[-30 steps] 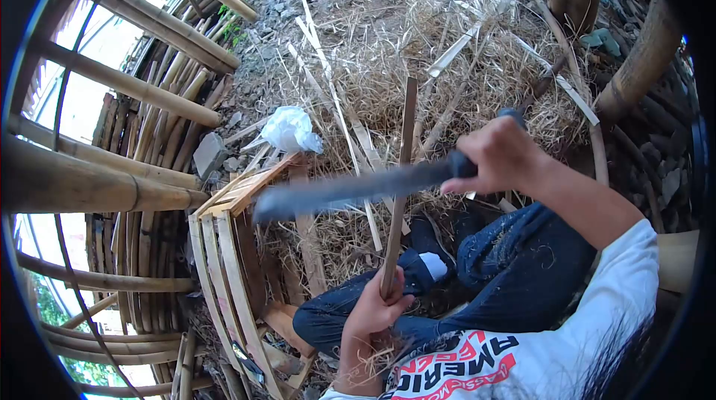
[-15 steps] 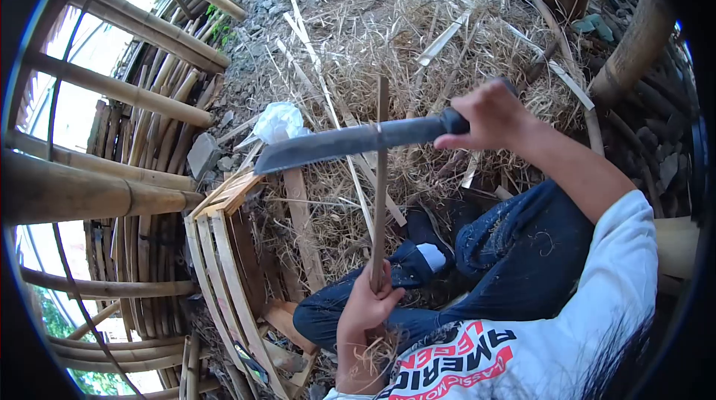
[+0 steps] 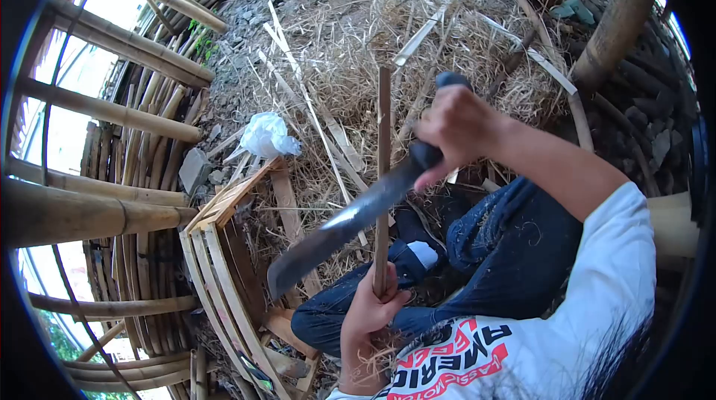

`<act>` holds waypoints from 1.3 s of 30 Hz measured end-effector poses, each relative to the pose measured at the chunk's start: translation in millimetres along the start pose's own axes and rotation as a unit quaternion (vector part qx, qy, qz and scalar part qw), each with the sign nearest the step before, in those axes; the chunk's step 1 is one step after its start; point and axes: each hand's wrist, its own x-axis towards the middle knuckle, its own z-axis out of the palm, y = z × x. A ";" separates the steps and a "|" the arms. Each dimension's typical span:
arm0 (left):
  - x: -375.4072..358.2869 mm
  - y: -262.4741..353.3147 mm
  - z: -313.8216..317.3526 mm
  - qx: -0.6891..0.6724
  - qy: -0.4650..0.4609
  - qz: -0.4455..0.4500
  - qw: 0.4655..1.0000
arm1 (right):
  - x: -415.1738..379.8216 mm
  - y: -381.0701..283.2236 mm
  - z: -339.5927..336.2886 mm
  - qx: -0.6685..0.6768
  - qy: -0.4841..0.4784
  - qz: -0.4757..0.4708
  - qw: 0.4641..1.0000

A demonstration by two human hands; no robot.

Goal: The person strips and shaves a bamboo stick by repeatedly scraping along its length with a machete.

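My right hand (image 3: 456,127) is wrapped round the dark handle of a machete (image 3: 347,221). The broad blade slants down to the left and crosses over a long, narrow strip of bamboo (image 3: 384,124). My left hand (image 3: 371,307) grips that strip by its lower end, close above my leg, so it stands almost upright in view. Pale scraped patches show along the strip's edge. Part of the strip is hidden behind the blade.
A slatted wooden crate (image 3: 216,251) stands left of my legs, with a white plastic bag (image 3: 268,135) beyond it. Curly shavings (image 3: 350,49) and split strips (image 3: 418,38) cover the ground. Bamboo poles (image 3: 112,113) line the left, and a thick post (image 3: 615,27) rises at right.
The machete has swung from nearly level to a steep slant, its tip now lower and nearer my left hand. My left hand keeps its hold on the strip.
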 end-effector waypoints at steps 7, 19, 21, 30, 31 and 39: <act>-1.4 -21.0 -6.7 -0.002 -0.022 0.012 1.000 | -13.6 3.0 -1.3 0.014 -0.066 0.135 0.989; -5.7 -22.6 -2.0 -0.082 -0.023 -0.019 0.996 | -8.5 -3.3 -3.7 0.005 -0.032 0.074 0.997; -4.6 -19.3 -9.5 -0.034 -0.031 -0.005 0.999 | -9.5 11.6 0.6 -0.007 -0.024 0.050 0.998; 22.0 -30.9 -8.7 -0.033 -0.077 -0.004 0.997 | -31.3 49.2 20.7 -0.047 -0.064 0.187 0.979; 19.9 -31.6 -7.3 -0.009 -0.070 0.002 0.997 | -34.8 50.8 23.8 -0.062 -0.030 0.177 0.982; 0.6 -31.8 -6.5 -0.030 -0.059 0.014 0.998 | -12.1 13.9 13.7 0.010 -0.054 0.102 0.993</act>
